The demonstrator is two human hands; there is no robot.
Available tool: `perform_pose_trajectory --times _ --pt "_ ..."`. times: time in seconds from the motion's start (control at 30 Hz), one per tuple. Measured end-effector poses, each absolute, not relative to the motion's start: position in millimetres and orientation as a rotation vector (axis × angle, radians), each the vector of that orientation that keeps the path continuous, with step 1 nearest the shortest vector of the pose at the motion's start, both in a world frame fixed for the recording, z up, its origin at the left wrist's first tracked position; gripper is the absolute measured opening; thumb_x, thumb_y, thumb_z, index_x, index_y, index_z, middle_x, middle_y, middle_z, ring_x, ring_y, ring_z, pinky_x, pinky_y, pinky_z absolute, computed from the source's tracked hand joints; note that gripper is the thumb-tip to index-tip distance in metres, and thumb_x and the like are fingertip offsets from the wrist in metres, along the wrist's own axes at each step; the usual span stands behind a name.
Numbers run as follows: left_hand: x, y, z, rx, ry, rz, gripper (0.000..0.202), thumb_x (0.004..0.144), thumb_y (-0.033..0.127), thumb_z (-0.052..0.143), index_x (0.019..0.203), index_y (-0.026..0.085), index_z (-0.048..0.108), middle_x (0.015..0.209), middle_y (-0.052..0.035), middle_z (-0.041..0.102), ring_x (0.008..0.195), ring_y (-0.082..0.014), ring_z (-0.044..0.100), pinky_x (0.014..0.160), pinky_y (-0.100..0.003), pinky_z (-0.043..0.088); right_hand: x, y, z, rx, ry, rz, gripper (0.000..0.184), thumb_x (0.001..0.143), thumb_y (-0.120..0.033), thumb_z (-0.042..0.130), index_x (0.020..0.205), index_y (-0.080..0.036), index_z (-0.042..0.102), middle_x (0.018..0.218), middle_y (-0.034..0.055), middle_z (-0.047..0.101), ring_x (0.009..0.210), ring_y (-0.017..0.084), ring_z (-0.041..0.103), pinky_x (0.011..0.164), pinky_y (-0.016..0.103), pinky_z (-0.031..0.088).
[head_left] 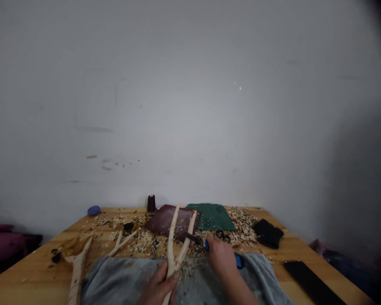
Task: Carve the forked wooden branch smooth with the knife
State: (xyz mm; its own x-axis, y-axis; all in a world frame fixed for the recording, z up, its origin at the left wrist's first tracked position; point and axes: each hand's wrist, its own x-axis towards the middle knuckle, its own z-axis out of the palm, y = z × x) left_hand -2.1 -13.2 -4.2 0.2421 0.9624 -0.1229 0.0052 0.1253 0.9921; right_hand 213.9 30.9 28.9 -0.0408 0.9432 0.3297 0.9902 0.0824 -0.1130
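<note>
My left hand (161, 284) is wrapped around the lower stem of a peeled, Y-shaped wooden branch (171, 245), its two prongs pointing away from me. In my right hand (221, 256) is a blue-handled knife (239, 260); its dark blade reaches left to the right prong. Whether the edge is pressed into the wood I cannot tell. Under both hands lies a grey cloth (123, 275), dusted with small shavings. Just beyond the knife hand are the dark round handles of what look like scissors (224, 236).
Wood shavings (244, 222) cover much of the wooden table (34, 271). Two more forked branches lie left, one large (78, 271), one small (119, 244). Maroon (161, 220) and green sheets (212, 216), a thread spool (151, 203), black cloth (268, 233) and a phone (311, 279) surround the work.
</note>
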Motion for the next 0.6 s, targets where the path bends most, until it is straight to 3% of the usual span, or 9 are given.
perform_pose_trajectory --times 0.37,0.6 --pt "-3.1 -11.8 -1.3 1.542 1.194 0.932 0.050 0.077 0.067 0.058 0.091 0.020 0.056 0.045 0.0090 0.047 0.032 -0.0080 0.037 0.037 -0.021 0.025 202.1 28.0 27.8 -1.925 -2.130 -0.178 0.029 0.086 -0.007 0.043 0.100 -0.018 0.065 0.095 0.0108 0.072 0.084 0.019 0.069 0.069 0.025 0.044" --pt "-2.0 -7.9 -8.3 1.591 1.157 0.831 0.049 0.079 0.058 0.056 0.107 0.018 0.054 0.053 0.0092 0.044 0.036 -0.0076 0.034 0.036 -0.021 0.026 231.4 41.8 27.9 -2.081 -1.990 -0.218 0.035 0.089 -0.008 0.036 0.109 -0.018 0.063 0.098 0.0130 0.071 0.087 0.023 0.070 0.070 0.029 0.048"
